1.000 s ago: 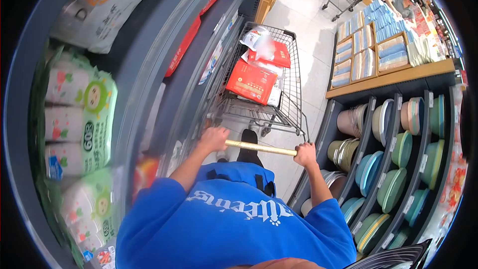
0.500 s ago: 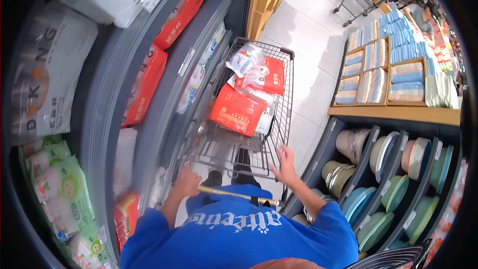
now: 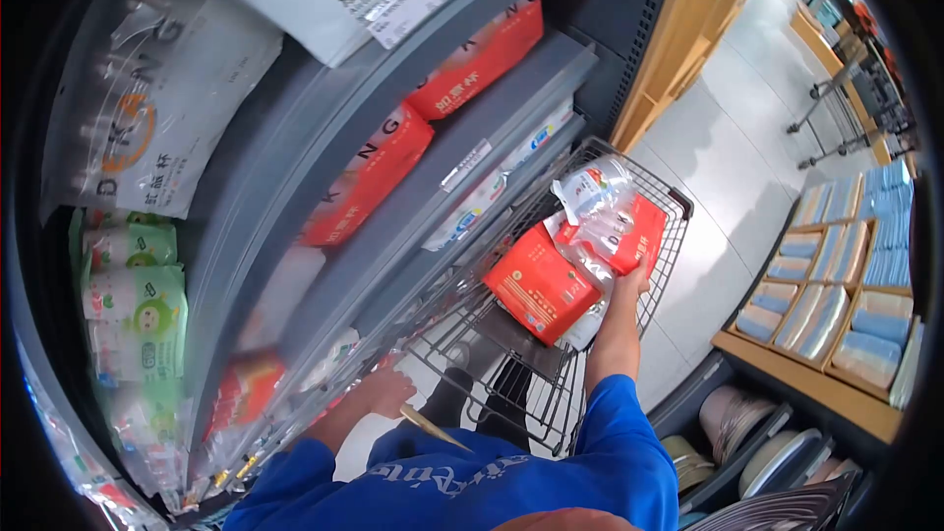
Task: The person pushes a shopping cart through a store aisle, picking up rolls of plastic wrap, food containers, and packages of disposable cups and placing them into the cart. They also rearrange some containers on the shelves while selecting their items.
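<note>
Our right hand (image 3: 634, 280) lay on the far red pack (image 3: 641, 228) in the cart (image 3: 551, 411), though we could not tell whether its grip had closed, while our left hand (image 3: 386, 391) was wrapped around the yellow handle (image 3: 438, 430). The clear bag (image 3: 590, 192) sat loose atop the packs beside the right hand, and we judged a tug could tip it over the rim or nudge the cart into the shelf (image 3: 492, 113).

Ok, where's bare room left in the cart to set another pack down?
Bare cart floor at the handle end, between the near red pack and the left hand. The far end is crowded: far red pack, clear bags, the right hand among them.
</note>
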### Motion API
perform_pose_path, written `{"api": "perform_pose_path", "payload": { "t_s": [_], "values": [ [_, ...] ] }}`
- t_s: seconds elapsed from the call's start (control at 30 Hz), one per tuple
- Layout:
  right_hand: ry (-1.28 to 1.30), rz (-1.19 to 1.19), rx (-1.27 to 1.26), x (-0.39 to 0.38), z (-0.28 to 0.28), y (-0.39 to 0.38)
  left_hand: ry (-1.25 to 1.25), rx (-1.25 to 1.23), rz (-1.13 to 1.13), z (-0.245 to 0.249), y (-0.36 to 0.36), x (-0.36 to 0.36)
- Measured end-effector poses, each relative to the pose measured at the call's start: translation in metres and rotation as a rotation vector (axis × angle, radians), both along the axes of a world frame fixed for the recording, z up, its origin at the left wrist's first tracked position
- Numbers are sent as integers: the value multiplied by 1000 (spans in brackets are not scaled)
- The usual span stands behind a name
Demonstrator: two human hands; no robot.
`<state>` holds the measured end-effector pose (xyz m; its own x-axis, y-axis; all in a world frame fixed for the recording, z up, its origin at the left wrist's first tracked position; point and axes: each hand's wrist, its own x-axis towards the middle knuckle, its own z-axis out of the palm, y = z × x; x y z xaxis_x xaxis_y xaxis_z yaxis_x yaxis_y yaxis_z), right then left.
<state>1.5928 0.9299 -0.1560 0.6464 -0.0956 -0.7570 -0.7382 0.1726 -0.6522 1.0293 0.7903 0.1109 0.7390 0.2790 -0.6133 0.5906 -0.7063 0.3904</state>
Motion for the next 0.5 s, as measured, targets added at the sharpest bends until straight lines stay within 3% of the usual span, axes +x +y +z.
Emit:
{"api": "perform_pose_path", "payload": {
  "t_s": [0.17, 0.27, 0.33, 0.43, 0.5],
  "values": [
    [-80, 177, -138, -32, 77, -1, -25, 51, -34, -7, -8, -8],
    [-298, 217, -262, -72, 93, -20, -49, 38, -21, 0, -5, -4],
    [-400, 248, -190, -92, 72, -55, -87, 43, -20, -4, -6, -7],
    [-329, 202, -3, -142, 130, -114, -220, 35, -51, 12, 2, -1],
    [-232, 205, 50, -171, 151, -169, -415, 68, 108, 3, 1, -6]
  ]
}}
